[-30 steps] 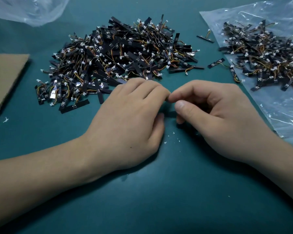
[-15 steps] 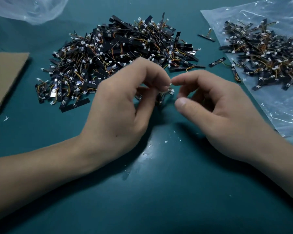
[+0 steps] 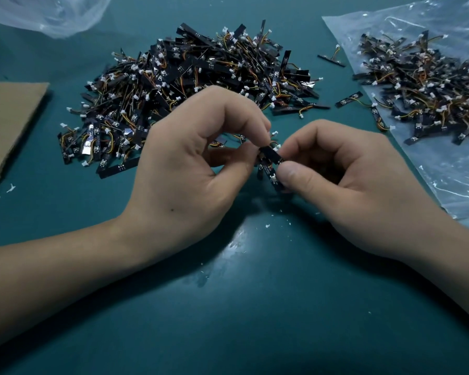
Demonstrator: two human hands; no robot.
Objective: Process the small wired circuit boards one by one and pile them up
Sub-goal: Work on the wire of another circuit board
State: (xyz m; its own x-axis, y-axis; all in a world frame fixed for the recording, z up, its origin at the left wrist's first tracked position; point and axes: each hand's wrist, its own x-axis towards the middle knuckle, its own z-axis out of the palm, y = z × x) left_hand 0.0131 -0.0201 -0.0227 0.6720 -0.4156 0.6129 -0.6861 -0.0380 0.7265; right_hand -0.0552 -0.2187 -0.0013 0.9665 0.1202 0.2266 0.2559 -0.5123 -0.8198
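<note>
Both the left hand (image 3: 190, 169) and the right hand (image 3: 344, 180) pinch one small wired circuit board (image 3: 271, 156) just above the worktop (image 3: 255, 307), a light, stiff, probably fragile strip best gripped by its edges, not its thin wires.

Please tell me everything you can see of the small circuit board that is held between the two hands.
The circuit board is a narrow matte black strip with a small white connector near its lower end and thin orange wire at its top. It is tilted, over the table. The left hand pinches its upper end, the right hand its lower part. Whether a second strip lies behind it, I cannot tell.
</note>
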